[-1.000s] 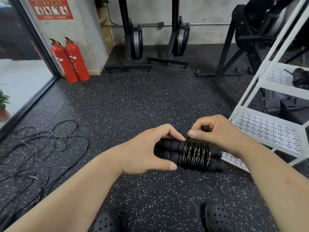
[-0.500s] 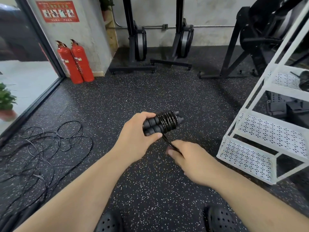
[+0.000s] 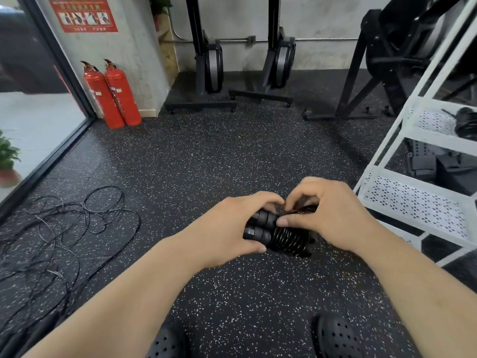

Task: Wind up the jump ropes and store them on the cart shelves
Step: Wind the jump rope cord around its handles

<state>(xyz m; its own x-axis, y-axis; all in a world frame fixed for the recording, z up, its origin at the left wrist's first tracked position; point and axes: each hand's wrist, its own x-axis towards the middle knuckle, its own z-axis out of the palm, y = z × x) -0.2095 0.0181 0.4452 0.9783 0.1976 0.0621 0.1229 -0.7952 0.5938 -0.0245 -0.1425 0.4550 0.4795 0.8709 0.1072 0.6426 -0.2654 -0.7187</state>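
A black jump rope [image 3: 280, 235] lies between my hands, its cord coiled tightly round the two handles held side by side. My left hand [image 3: 227, 228] grips the handle ends. My right hand [image 3: 327, 213] covers the far end of the bundle and pinches the cord on top of the coil. More black jump ropes [image 3: 59, 236] lie tangled on the floor at the left. The white cart [image 3: 418, 202] with perforated shelves stands at the right, and a wound black rope [image 3: 466, 122] rests on its upper shelf.
Two red fire extinguishers [image 3: 111, 95] stand by the wall at the back left, beside a glass door. Black gym machines [image 3: 214, 65] line the back wall. Dark gear lies behind the cart. My black clogs [image 3: 335, 337] show at the bottom edge.
My right hand, which had pulled the cord's end down below the bundle, has come back up onto the coil. The bundle has dropped lower and to the right.
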